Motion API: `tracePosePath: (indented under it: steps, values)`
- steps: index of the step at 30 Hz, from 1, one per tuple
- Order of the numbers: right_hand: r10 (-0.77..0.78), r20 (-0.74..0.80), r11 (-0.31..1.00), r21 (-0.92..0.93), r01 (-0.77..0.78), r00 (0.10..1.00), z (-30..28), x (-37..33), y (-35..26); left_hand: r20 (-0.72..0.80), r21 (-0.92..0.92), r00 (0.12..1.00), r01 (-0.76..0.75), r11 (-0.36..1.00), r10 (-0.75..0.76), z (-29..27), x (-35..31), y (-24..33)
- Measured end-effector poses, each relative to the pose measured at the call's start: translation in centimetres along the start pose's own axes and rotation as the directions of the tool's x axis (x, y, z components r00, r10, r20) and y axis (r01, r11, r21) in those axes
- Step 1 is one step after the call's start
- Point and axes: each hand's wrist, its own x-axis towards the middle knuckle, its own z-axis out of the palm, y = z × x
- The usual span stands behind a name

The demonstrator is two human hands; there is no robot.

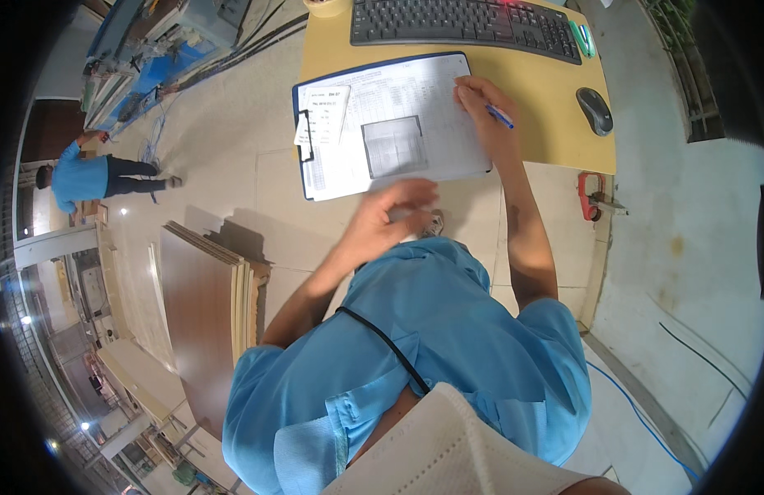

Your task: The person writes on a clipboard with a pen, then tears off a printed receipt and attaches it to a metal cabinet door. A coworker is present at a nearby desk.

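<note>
In the head view, the right hand [486, 106] gripped a blue pen [501, 117] over the right edge of the printed sheets [448, 124]. The left hand [392, 216], blurred, was open with loosely bent fingers near the sheets' lower edge. The sheets lay on a clipboard [296, 115] overhanging the yellow worktop [547, 95], near the keyboard [464, 23].
</note>
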Motion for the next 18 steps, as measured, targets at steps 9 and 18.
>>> tracePosePath:
  steps: [9, 18]
  values:
    - [-0.214, 0.053, 0.975, -0.055, 0.216, 0.975, 0.3, -1.2, 0.4, -0.015, 0.873, 0.987, -0.065, 0.483, 0.161, -2.1, 1.9, -0.4]
    - [-0.09, -0.009, 0.995, -0.041, 0.09, 0.996, 1.3, -3.2, -2.0, -0.053, 0.805, 0.985, -0.056, 0.591, 0.166, -2.7, 0.6, 1.3]
